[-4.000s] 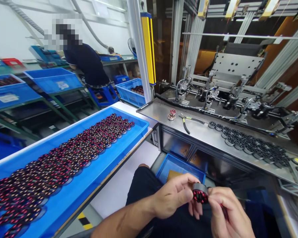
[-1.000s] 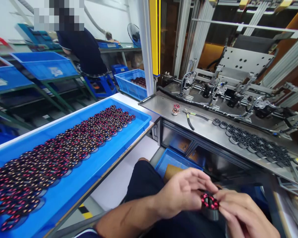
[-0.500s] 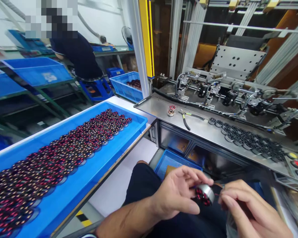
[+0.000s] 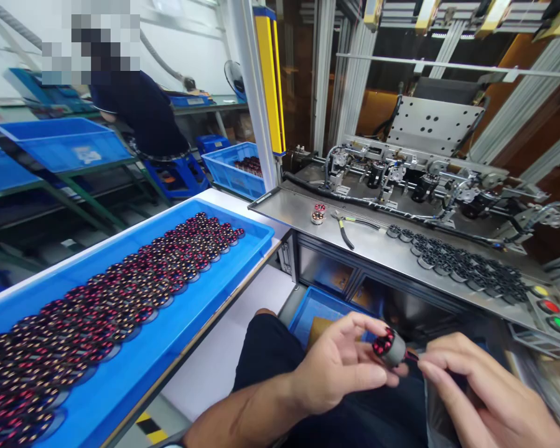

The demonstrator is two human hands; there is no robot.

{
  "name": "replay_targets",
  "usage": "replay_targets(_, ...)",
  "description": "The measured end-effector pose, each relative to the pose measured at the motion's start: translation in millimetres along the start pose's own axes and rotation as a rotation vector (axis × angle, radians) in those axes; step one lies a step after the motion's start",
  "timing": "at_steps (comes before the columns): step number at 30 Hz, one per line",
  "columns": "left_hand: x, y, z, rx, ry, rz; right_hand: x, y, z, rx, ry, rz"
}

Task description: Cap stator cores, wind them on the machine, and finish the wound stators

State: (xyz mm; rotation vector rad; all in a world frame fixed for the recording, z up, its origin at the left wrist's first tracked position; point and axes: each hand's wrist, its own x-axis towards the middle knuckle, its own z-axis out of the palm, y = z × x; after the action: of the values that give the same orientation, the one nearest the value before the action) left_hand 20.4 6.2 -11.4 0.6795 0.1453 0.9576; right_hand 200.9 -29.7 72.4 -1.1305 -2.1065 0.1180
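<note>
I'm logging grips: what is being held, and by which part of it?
A round coil: the left hand holds it by its outer side, in the fingers; the right hand pinches its thin wires.

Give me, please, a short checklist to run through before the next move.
1. Left hand holds the round, grey-walled part with red windings: ok.
2. Right hand pinches that part's thin red-and-dark wires: ok.
3. Metal pliers with black and yellow-green handles lie on the shiny steel ledge, apart from both hands: ok.
4. Long blue plastic tray stands apart from both hands: ok.
5. Red windings undamaged: cannot tell; too small to judge.
</note>
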Motion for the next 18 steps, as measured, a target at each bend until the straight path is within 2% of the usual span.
replay_targets(3,2.0,9.9,5.5,-0.114,0.058,0.142,2.9,-1.7,1.8,0.060,-0.014,0.063)
replay_targets(5,6.0,8.0,0.0,-0.168,0.053,0.070,5.9,-1.6,2.4,0.163,-0.057,0.057)
replay_targets(6,8.1,3.6,-5.5,-0.171,0.024,-0.042,7.1,-1.1,2.6,0.212,-0.087,0.038)
replay_targets(9,10.8,-16.3,-26.5,-0.117,-0.162,-0.523,8.8,2.0,2.3,0.302,-0.162,-0.053)
replay_targets(10,10.1,-21.8,-32.0,-0.093,-0.225,-0.630,8.9,2.9,1.8,0.313,-0.177,-0.074)
replay_targets(11,9.0,-25.3,-35.5,-0.071,-0.255,-0.669,8.9,3.6,1.2,0.315,-0.187,-0.088)
replay_targets(12,7.5,-26.3,-36.6,-0.054,-0.262,-0.652,8.8,4.0,0.5,0.303,-0.188,-0.095)
replay_targets(14,5.0,-21.9,-31.6,-0.038,-0.241,-0.526,8.7,3.5,-0.8,0.241,-0.156,-0.085)
replay_targets(18,5.1,-5.9,-9.8,0.032,-0.067,-0.124,7.3,1.5,1.4,0.138,-0.038,0.006)
